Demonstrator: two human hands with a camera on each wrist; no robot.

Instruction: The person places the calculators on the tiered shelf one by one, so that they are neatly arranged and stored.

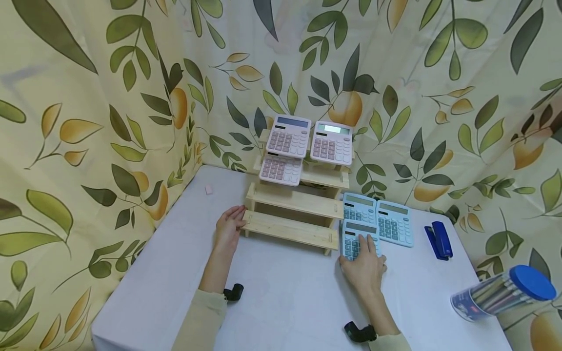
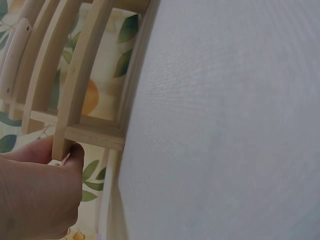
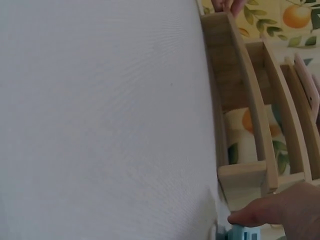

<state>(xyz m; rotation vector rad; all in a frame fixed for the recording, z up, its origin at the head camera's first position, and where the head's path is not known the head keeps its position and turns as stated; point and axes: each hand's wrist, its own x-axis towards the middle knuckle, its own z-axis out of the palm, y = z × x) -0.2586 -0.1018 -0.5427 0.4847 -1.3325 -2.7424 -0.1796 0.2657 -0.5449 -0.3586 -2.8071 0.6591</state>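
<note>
A stepped wooden rack (image 1: 290,231) stands on the table, holding pink calculators on its upper tiers: one at top left (image 1: 289,136), one at top right (image 1: 331,142) and one just below (image 1: 281,169). My left hand (image 1: 228,226) pinches the left end of the rack's lowest board (image 2: 61,135) between thumb and fingers. Right of the rack, my right hand (image 1: 365,265) grips the nearest blue calculator (image 1: 351,242), thumb at its left edge, fingers over its keys and right side. Two more blue calculators lie behind it, one at the back left (image 1: 359,201) and another at right (image 1: 394,223).
A blue stapler (image 1: 439,240) lies on the right of the table. Closer in, near the right edge, stands a clear tub of pens (image 1: 500,295) with a blue lid. A small pink block (image 1: 208,189) sits at the back left. Leaf-patterned curtain (image 1: 175,122) surrounds the table's back and sides.
</note>
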